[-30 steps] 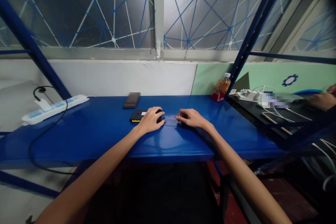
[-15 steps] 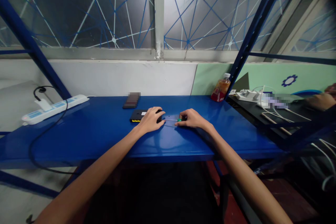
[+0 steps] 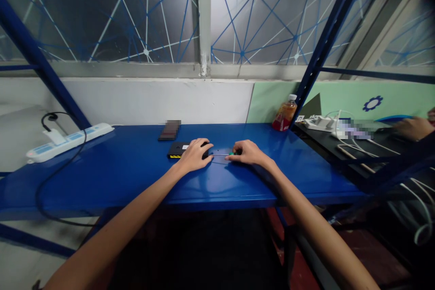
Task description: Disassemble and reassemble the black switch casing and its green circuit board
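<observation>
My left hand (image 3: 195,155) is closed over the right end of a small black router (image 3: 176,148), which lies on the blue table and has a row of yellow ports along its near side. In my right hand (image 3: 248,151) is a screwdriver (image 3: 220,154) with a green handle, held between thumb and fingers. Its thin metal shaft lies level and points left at the router's right end. My left fingers hide most of that end, so whether the tip touches it I cannot tell. A small dark speck (image 3: 218,150) lies on the table just behind the shaft.
Behind the router lies a dark flat phone-like object (image 3: 169,130), partly blurred. A white power strip (image 3: 71,142) with a black cable is at the left. A drink bottle (image 3: 285,113) stands back right. Beyond the blue post, another person's hand (image 3: 415,128) is over a black table with cables.
My right hand has turned slightly around the screwdriver handle, and less of the green shows. My left hand and the router stay put. The other person's hand has shifted left.
</observation>
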